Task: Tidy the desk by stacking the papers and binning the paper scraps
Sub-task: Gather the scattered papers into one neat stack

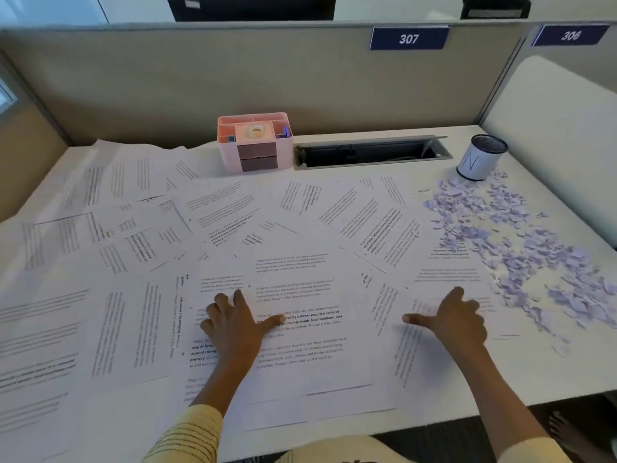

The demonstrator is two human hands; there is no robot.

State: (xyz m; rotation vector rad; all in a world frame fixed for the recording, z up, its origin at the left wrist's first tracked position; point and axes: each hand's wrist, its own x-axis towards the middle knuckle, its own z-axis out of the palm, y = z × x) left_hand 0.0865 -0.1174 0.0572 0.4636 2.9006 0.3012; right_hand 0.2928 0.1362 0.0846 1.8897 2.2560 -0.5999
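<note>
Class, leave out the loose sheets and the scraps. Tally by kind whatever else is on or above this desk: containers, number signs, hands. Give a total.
Containers: 2, the pink organiser and the white cup
Number signs: 2, sign 307 and sign 306
Hands: 2, the left hand and the right hand
Total: 6

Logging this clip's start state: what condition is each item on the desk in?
White printed paper sheets: scattered, overlapping, unstacked.
Lilac paper scraps: strewn on desk.
Black mesh cup with white label: upright beside scraps.
Pink plastic organiser: upright.
Left hand: flat on sheets.
Right hand: resting on sheets.
</note>
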